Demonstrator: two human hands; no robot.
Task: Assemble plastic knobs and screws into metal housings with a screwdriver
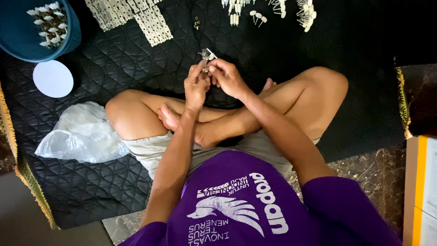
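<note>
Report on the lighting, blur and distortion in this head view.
Head view: light falls unevenly, the black quilted mat going dark toward the top right; the white round disc is nearly blown out; the small metal piece held between the left hand and right hand is too small and soft to resolve; wide-angle stretch enlarges the purple shirt.

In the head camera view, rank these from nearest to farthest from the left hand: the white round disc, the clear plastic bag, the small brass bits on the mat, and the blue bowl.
From the left hand:
1. Small brass bits, straight ahead on the mat.
2. Clear plastic bag, by the left knee.
3. White round disc, far left.
4. Blue bowl, far-left corner.
</note>
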